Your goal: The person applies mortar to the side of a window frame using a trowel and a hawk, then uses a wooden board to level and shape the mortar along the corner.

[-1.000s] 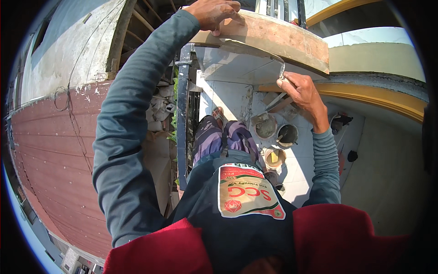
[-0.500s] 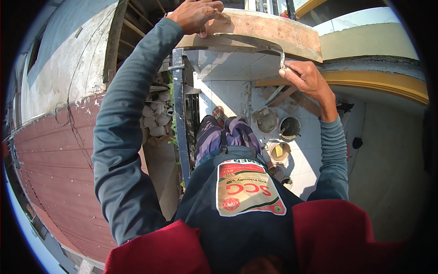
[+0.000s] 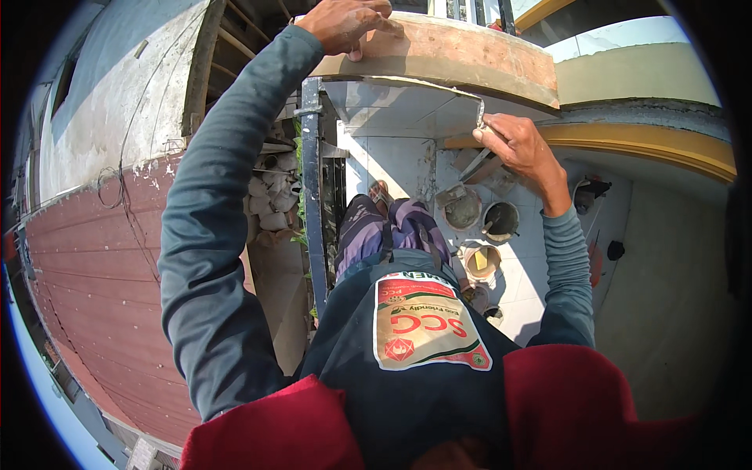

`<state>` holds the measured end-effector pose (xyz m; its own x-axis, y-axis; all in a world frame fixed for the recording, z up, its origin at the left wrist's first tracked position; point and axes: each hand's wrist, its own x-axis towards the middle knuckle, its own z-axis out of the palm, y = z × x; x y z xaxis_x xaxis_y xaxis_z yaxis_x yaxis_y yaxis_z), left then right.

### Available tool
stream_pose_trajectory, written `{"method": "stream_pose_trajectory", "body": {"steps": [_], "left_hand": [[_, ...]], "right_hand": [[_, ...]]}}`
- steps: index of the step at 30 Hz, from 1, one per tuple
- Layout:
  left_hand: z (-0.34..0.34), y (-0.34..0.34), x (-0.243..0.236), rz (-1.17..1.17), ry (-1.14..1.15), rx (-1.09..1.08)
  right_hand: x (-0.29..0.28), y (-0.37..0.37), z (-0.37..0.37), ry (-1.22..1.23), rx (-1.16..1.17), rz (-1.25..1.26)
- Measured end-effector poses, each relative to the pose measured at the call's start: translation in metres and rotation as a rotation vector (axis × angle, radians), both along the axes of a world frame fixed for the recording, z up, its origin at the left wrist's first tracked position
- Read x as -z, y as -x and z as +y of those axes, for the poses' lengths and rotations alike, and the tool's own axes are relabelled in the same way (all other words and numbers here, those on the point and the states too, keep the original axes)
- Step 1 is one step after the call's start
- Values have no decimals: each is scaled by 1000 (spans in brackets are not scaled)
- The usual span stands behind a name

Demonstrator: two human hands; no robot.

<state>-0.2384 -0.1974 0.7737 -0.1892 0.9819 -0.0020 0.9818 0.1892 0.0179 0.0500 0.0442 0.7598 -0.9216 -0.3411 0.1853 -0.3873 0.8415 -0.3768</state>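
A reddish-brown plank (image 3: 478, 59) with a grey smeared lower strip spans the top of the view. Against its left part rests my left hand (image 3: 348, 27), open, with thumb and index finger apart; some of its fingers are hidden. My right hand (image 3: 513, 145), closed below the plank's right half, grips a trowel by its handle end. The trowel (image 3: 480, 110) shows a pale bent neck and a thin blade, seen nearly edge-on along the plank's lower edge. Whether the blade touches the plank I cannot tell.
Below stand several buckets (image 3: 500, 221), some holding grey material, on a pale tiled floor (image 3: 521, 274). A dark metal post (image 3: 312, 196) rises left of my legs, beside rubble (image 3: 272, 196). A yellow-edged ledge (image 3: 627, 139) curves to the right; a maroon wall (image 3: 102, 266) is at left.
The trowel has turned from showing its broad blade to lying nearly edge-on. My right hand has shifted slightly left and down. My left hand stays against the plank.
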Motion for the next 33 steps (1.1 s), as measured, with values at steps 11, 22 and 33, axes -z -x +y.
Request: {"method": "stream_pose_trajectory", "body": {"steps": [11,22,33], "left_hand": [[4,0,30,149,-63,-25],[16,1,37,236,-64,62],[16,2,34,228,-48,73]], "right_hand": [[-8,-16,19,89,151,-11],[-14,-14,48,67,240,-285],[21,-32,34,28,213,-91]]}}
